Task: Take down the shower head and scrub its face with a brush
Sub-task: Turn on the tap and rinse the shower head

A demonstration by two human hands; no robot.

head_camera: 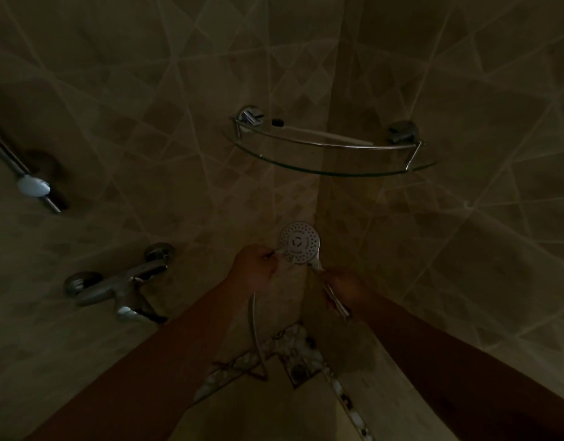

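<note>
The round chrome shower head [300, 242] is down from the wall, its pale dotted face turned up toward me in the dim corner. My right hand [342, 287] grips its handle just below the head. My left hand [254, 265] is curled at the face's left edge and pinches something small and dark against it; it is too dim to tell what. The metal hose [256, 332] hangs down between my forearms. A toothbrush [325, 134] with a dark head lies on the glass corner shelf [331, 171] above.
The chrome mixer tap [121, 286] sticks out of the left wall. The slide rail with a white holder [34, 186] runs along the far left. A floor drain [298, 370] sits in the corner below. Tiled walls close in on both sides.
</note>
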